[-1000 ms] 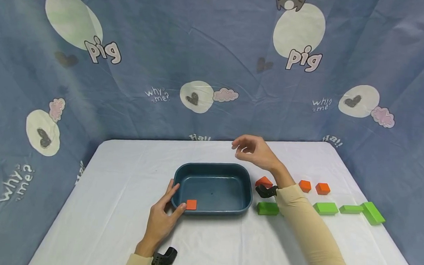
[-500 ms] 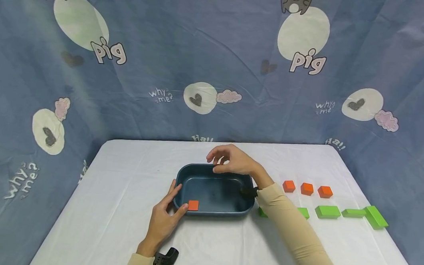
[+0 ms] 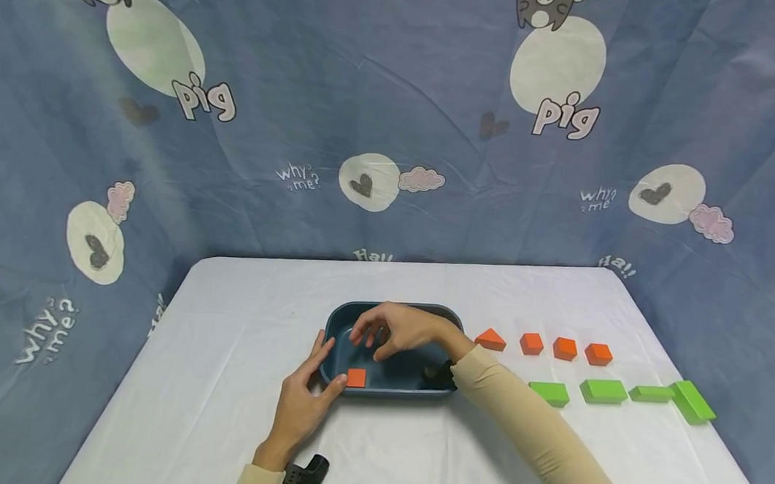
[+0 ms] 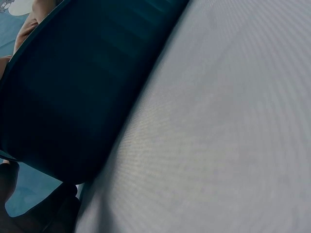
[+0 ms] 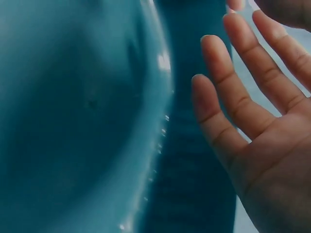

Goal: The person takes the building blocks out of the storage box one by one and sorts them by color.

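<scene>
A dark teal plastic basin [image 3: 389, 393] stands on the white-covered table. Inside its near-left corner lies an orange square block [image 3: 356, 378]. My left hand [image 3: 300, 405] touches the basin's left side, fingers along the left rim and thumb at the near rim beside that block. In the left wrist view, parts of this hand show dark against the basin's outer wall [image 4: 63, 97]. Over the basin hovers my right hand [image 3: 403, 329], its fingers loosely bent and holding nothing. The right wrist view shows the bare palm [image 5: 272, 141] and spread fingers beside the basin wall.
Right of the basin is a row of orange blocks: a triangular one [image 3: 490, 340] and several box-shaped ones [image 3: 564, 348]. Nearer me lie several green blocks [image 3: 604, 391], partly behind my right sleeve [image 3: 516, 417]. A blue printed curtain [image 3: 264, 213] hangs behind the table.
My right hand has moved left and nearer, from beyond the basin's far right corner to over its inside. The triangular orange block shows fully again. My left hand stays at the basin.
</scene>
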Demonstrator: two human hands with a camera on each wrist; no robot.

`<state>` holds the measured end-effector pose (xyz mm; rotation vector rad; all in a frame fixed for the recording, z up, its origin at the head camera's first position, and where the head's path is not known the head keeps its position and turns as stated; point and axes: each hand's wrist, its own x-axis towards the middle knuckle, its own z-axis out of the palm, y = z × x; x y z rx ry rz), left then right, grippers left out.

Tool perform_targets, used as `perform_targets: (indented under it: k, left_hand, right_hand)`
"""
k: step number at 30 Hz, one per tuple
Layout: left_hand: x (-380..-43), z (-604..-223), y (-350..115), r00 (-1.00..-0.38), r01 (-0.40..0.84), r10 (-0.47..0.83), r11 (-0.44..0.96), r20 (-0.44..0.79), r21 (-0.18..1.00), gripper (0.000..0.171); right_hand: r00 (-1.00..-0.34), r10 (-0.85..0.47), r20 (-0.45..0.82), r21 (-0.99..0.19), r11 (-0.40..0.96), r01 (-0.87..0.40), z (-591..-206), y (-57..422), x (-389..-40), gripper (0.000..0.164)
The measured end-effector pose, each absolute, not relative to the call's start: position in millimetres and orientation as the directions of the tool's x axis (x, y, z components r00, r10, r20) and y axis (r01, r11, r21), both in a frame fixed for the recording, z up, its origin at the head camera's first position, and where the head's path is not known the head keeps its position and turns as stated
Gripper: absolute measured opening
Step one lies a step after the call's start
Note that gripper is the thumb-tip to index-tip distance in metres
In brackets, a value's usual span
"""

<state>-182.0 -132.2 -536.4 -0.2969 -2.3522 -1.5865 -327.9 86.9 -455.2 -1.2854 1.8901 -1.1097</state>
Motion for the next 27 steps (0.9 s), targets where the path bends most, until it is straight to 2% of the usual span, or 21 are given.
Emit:
perform_targets:
  k: [6, 13, 21, 27]
  left_hand:
    - [-182, -538, -132, -0.934, 0.333, 0.008, 0.378, 0.357, 0.864, 0.064]
    - [-182, -536, -132, -0.924, 0.353, 0.003, 0.394, 0.383, 0.849, 0.066]
    - [-183, -537, -132, -0.924, 0.353, -0.001, 0.381, 0.382, 0.855, 0.065]
    - [-183, -539, -133, -0.929, 0.341, 0.000, 0.386, 0.369, 0.857, 0.064]
  right_hand:
    - [-0.347, -0.938, -0.021, -0.897, 0.171, -0.409, -464, 80, -325, 0.047]
    - [-0.299, -0.954, -0.028, -0.893, 0.158, -0.421, -468, 73, -325, 0.050]
    - [-0.236, -0.963, -0.126, -0.878, 0.219, -0.425, -476, 69, -323, 0.057]
    - [-0.210, -0.956, -0.204, -0.883, 0.273, -0.382, -484, 68, -322, 0.061]
